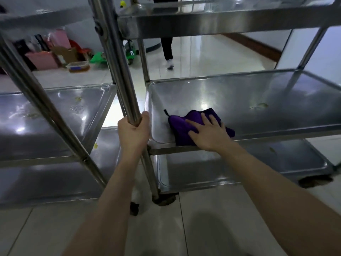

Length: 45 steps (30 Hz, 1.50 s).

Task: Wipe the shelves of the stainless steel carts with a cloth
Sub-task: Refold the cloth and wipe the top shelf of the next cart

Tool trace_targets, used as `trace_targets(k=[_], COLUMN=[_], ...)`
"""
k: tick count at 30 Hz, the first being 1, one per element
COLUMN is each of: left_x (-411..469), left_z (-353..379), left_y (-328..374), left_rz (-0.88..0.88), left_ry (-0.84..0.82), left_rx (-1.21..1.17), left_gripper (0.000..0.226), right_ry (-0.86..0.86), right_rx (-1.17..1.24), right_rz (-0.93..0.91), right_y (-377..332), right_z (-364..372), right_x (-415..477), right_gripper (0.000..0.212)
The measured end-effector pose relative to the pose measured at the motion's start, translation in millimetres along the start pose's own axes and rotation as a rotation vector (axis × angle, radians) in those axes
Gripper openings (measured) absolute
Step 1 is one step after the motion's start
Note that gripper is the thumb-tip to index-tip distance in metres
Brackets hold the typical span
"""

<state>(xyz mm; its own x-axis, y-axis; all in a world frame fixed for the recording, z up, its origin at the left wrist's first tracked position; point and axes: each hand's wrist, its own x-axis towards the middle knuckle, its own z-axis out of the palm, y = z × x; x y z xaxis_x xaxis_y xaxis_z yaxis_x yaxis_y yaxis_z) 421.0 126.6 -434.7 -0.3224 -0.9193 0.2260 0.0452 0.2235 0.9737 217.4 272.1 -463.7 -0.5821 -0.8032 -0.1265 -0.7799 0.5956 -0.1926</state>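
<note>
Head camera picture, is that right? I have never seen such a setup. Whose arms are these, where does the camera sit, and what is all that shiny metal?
No machine here: a person wears a camera on the head, so you look forward and down along their own two arms. The shiny metal is two steel carts side by side, a left cart and a right cart, each with tray-like shelves. The left hand grips an upright post at the right cart's near corner. The right hand lies flat, fingers straight, pressing a purple cloth onto that cart's middle shelf, near its front left corner. Further right on that shelf a yellowish smear is not yet wiped. Behind the carts another person's legs show.
</note>
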Motion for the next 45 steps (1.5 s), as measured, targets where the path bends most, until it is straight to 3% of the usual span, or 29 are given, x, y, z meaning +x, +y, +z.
trace_targets(k=[2, 6, 8, 14, 20, 25, 33, 37, 40, 42, 45], left_x=[0.5, -1.3, -2.8, -2.4, 0.6, 2.1, 2.0, 5.7, 11.3, 12.5, 9.0], left_z=[-0.5, -1.4, -1.3, 0.9, 1.8, 2.6, 1.3, -3.8, -8.6, -9.4, -9.8], left_y=[-1.9, -5.4, -5.6, -9.7, -11.0, -10.6, -8.6, -7.3, -11.3, -13.9, -11.4], left_rz=[-0.003, 0.012, 0.032, 0.078, 0.124, 0.104, 0.047, 0.034, 0.033, 0.026, 0.029], left_ry=[-0.008, -0.027, -0.014, 0.041, 0.057, 0.075, -0.006, -0.025, -0.048, -0.038, -0.026], left_rx=[0.004, -0.003, -0.016, -0.052, -0.047, -0.057, -0.058, 0.003, 0.013, 0.011, 0.061], left_gripper=[0.039, 0.039, 0.038, 0.046, 0.047, 0.048, 0.043, 0.043, 0.042, 0.051, 0.059], right_ry=[-0.030, -0.088, -0.083, -0.105, -0.105, -0.087, -0.033, -0.018, 0.001, -0.007, -0.020], right_rx=[-0.010, 0.007, 0.002, -0.039, -0.034, -0.042, 0.018, 0.070, 0.052, 0.045, 0.034], right_rz=[0.067, 0.094, 0.098, 0.114, -0.040, -0.105, -0.297, -0.193, 0.012, 0.178, 0.307], right_y=[14.0, 0.8, -8.7, -40.1, -89.5, -91.2, -57.7, -14.5, 52.2, 107.0, 152.6], right_z=[-9.8, -8.5, -9.6, -34.0, -30.8, -20.8, 14.4, 8.3, -9.0, -22.5, -32.4], right_x=[-4.1, 6.4, 33.2, 164.2, 228.9, 200.5, 60.1, 25.5, 13.9, 0.6, -13.5], right_gripper=[0.067, 0.119, 0.126, 0.108, 0.098, 0.091, 0.081, 0.075, 0.073, 0.083, 0.116])
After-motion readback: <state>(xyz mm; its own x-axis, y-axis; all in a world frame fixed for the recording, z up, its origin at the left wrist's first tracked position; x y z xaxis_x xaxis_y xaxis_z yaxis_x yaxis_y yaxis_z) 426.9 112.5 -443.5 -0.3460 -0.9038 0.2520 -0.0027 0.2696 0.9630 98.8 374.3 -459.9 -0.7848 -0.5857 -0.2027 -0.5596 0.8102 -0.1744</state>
